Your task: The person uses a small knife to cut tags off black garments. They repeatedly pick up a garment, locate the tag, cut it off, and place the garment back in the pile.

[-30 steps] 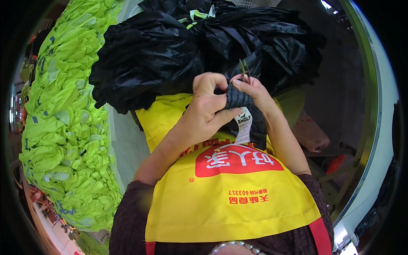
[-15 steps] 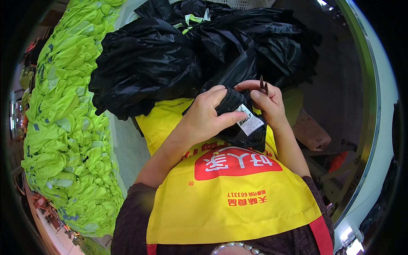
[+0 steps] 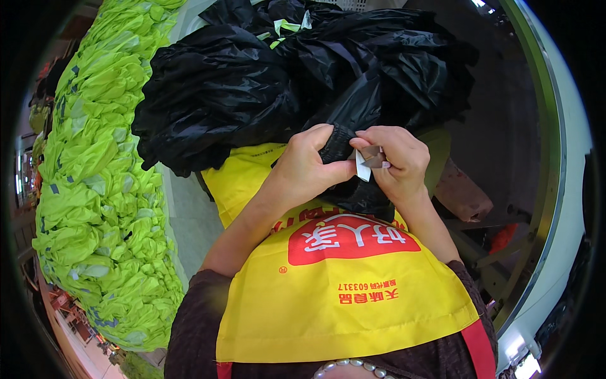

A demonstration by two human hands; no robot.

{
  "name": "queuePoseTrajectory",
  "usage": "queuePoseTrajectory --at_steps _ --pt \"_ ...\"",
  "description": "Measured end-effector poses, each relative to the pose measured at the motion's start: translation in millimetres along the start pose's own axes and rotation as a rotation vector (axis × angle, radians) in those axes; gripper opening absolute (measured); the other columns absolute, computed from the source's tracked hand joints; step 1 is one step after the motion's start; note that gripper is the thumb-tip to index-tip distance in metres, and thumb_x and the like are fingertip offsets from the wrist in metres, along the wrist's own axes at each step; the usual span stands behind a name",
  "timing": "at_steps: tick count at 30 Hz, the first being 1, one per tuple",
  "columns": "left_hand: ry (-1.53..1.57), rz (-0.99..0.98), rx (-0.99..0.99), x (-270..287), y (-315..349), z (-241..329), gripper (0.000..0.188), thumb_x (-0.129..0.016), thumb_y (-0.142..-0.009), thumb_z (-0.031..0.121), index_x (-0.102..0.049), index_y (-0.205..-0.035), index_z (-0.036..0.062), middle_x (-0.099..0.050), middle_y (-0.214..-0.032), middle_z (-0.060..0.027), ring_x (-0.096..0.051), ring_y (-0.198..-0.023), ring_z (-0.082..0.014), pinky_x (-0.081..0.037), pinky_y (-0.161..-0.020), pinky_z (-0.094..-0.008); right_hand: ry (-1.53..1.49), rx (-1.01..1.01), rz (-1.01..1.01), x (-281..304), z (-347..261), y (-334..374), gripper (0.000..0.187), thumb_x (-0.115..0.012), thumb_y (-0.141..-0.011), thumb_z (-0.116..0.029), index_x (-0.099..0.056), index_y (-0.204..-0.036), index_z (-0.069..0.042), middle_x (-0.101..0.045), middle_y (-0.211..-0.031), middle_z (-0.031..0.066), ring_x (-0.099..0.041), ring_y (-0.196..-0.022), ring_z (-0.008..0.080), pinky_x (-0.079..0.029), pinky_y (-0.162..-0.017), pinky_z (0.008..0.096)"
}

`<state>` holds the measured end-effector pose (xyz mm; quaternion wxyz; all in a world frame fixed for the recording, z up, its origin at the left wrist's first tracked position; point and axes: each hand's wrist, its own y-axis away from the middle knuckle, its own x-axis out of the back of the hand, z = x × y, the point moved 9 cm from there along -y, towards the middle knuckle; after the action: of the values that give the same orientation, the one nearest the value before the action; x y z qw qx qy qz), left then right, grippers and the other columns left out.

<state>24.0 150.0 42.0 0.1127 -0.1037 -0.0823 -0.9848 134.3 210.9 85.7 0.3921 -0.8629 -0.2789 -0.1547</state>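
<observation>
Your left hand [image 3: 307,165] is pinching the gathered edge of black cloth [image 3: 337,143] between thumb and fingers, seemingly to steady it for your right hand [image 3: 402,161]. That hand is curling around small metal snips [image 3: 374,156] — probably tucked there to free its fingertips. A white label [image 3: 362,170] is poking out between your hands, beside the snips. Beyond both, a black heap [image 3: 221,95] is lying.

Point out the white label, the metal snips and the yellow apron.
White label [image 3: 362,168]: head view, on its exposed face.
Metal snips [image 3: 374,156]: head view, on the blades.
Yellow apron [image 3: 347,327]: head view, on plain cloth below the print.
</observation>
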Motion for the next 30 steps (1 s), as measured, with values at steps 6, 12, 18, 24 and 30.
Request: queuePoseTrajectory --at_steps 6,12,18,24,30 --pt "0.046 -0.024 0.107 -2 0 -7 0.025 -0.072 -0.065 0.011 -0.054 -0.076 -0.0017 -0.058 -0.066 -0.0065 -0.05 -0.059 -0.008 -0.042 -0.054 -0.0268 0.071 0.063 -0.129 0 -5 -16 0.011 -0.066 -0.067 -0.001 -0.057 -0.073 -0.002 -0.056 -0.064 0.0097 -0.057 -0.056 0.0251 -0.044 -0.05 0.0287" --pt "0.197 -0.029 0.142 -5 2 -6 0.023 -0.073 -0.067 0.008 -0.057 -0.079 -0.0023 -0.057 -0.069 -0.0063 -0.052 -0.062 -0.0087 -0.043 -0.057 -0.026 -0.309 -0.526 -0.275 -9 36 -19 0.014 -0.062 -0.082 -0.013 -0.056 -0.078 -0.001 -0.051 -0.061 0.0046 -0.05 -0.056 0.0108 -0.039 -0.05 0.0236" --pt "0.13 -0.019 0.047 -2 5 -10 0.022 -0.074 -0.067 0.008 -0.059 -0.082 -0.0012 -0.056 -0.077 -0.0049 -0.054 -0.071 -0.0104 -0.043 -0.063 -0.0245 -0.498 -0.632 -0.252 -3 60 -11 0.026 -0.053 -0.088 -0.026 -0.058 -0.084 -0.001 -0.051 -0.065 0.0009 -0.046 -0.058 0.0079 -0.037 -0.053 0.0226" --pt "0.178 -0.012 -0.017 0 5 -1 0.023 -0.074 -0.067 0.005 -0.062 -0.086 -0.0004 -0.057 -0.08 -0.0041 -0.055 -0.072 -0.0113 -0.043 -0.064 -0.0242 -0.308 -0.458 -0.492 -9 61 17 0.029 -0.051 -0.088 -0.03 -0.056 -0.085 -0.001 -0.053 -0.07 0.0065 -0.05 -0.062 0.0143 -0.04 -0.056 0.0266" --pt "0.195 -0.03 -0.047 -2 6 -1 0.025 -0.074 -0.067 0.003 -0.062 -0.088 -0.0001 -0.057 -0.082 -0.003 -0.055 -0.072 -0.0095 -0.043 -0.063 -0.0227 -0.195 -0.145 -0.487 -9 36 7 0.027 -0.062 -0.08 -0.027 -0.059 -0.084 -0.001 -0.053 -0.066 0.0087 -0.053 -0.056 0.0217 -0.04 -0.05 0.0283"
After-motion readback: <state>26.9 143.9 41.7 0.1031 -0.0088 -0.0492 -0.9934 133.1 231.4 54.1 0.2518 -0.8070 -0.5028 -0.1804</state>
